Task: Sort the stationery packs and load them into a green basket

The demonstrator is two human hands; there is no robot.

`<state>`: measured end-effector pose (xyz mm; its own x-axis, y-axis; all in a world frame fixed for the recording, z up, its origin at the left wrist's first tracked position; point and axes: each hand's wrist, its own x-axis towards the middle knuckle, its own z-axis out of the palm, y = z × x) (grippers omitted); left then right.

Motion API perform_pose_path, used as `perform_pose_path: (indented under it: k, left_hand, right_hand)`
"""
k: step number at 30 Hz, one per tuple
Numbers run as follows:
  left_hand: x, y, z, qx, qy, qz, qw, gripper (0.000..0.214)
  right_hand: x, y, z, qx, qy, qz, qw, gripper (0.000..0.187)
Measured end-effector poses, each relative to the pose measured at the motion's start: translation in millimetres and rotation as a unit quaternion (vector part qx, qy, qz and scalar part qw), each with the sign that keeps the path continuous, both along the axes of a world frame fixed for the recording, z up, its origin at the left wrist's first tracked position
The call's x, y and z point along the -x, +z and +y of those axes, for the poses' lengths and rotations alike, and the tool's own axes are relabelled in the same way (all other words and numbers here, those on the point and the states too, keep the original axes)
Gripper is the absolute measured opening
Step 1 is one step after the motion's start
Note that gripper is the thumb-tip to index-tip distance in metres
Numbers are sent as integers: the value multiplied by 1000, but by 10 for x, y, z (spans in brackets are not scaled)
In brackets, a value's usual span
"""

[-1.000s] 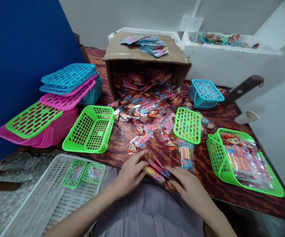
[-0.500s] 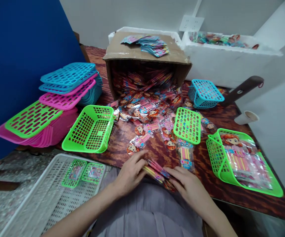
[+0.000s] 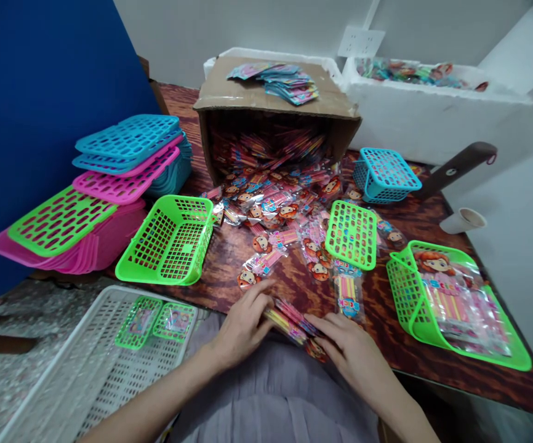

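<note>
At the table's near edge my left hand (image 3: 242, 323) and my right hand (image 3: 347, 347) both pinch a small bundle of candy-stick packets (image 3: 292, 320), one hand at each end. The bundle lies low over the wooden table (image 3: 386, 344), just above my lap. More cartoon-printed packets (image 3: 271, 209) spill from a tipped cardboard box (image 3: 271, 104) across the table's middle. An empty green basket (image 3: 169, 241) stands to my left. A green lid (image 3: 352, 234) rests on the pile. On my right a green basket (image 3: 455, 304) lies filled with packets.
Stacked blue, pink and green lids (image 3: 95, 197) sit at the far left. A white crate (image 3: 95, 363) at lower left holds two small closed green baskets. A blue basket (image 3: 384, 175), a paper cup (image 3: 463, 219) and white foam boxes (image 3: 423, 104) stand behind.
Both hands stay on the bundle; the fingers have shifted only slightly along it. The view has drifted a little.
</note>
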<state>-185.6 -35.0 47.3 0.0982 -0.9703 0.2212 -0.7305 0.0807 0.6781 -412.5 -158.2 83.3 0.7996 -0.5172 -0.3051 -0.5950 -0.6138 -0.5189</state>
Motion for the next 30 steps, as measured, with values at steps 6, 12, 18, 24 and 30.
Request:
perform_pose_path:
  k: [6,12,18,24,30]
  left_hand:
    - [20,-1,-6,0,17,8,1000,21]
    - [20,-21,8,2,19,0,1000,33]
    - [19,-19,-5,32,16,-50,998,46]
    - [31,-28,-37,29,41,-34,998,39]
    - [40,-52,-8,22,36,-27,999,42]
  right_hand:
    - [-15,25,6,8,-4,2,1000,42]
    - [9,-19,18,12,-28,-15,999,41]
    - [33,-91,-6,-8,-40,-28,999,40]
    - [0,-52,-12,-14,-37,-22,999,42]
    - [-13,-13,13,-3,-34,-6,999,42]
